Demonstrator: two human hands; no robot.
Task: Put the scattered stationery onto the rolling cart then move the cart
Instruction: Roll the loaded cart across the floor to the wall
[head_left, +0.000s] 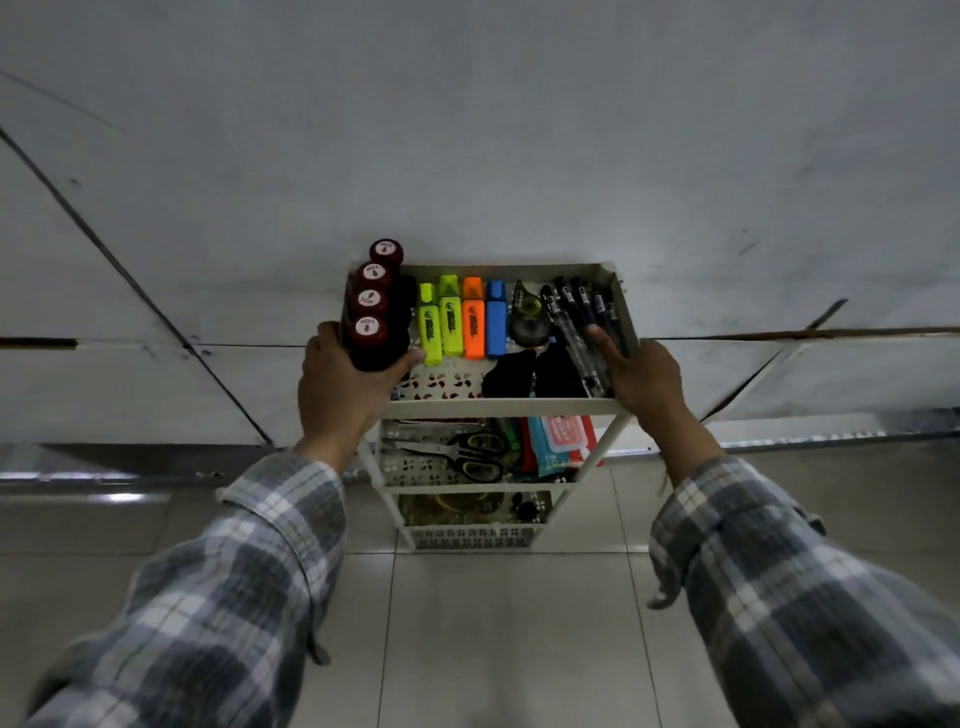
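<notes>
**Operator:** Plaid sleeves fill the bottom of my view, and both hands are up on the rolling cart. My left hand has its grip clenched around the dark bottles with red caps at the cart's 9 o'clock edge. My right hand rests with a released grip, fingers flat against the pens at 3 o'clock.

**Observer:** Where's the stationery?

**Operator:** On the cart already. Top tray: four highlighters at 12 o'clock, a correction tape just beside them, black binder clips nearer me. Scissors lie on the middle tier, with coloured packets at their 3 o'clock. I see nothing loose on the grey counter beyond.

**Observer:** So which step?

**Operator:** I'd judge loading is nearly done. Next I'd seat the bottles inside the tray wall, then take hold of the frame with both hands and roll it across the tiled floor, gently, since those bottles could tip.
</notes>
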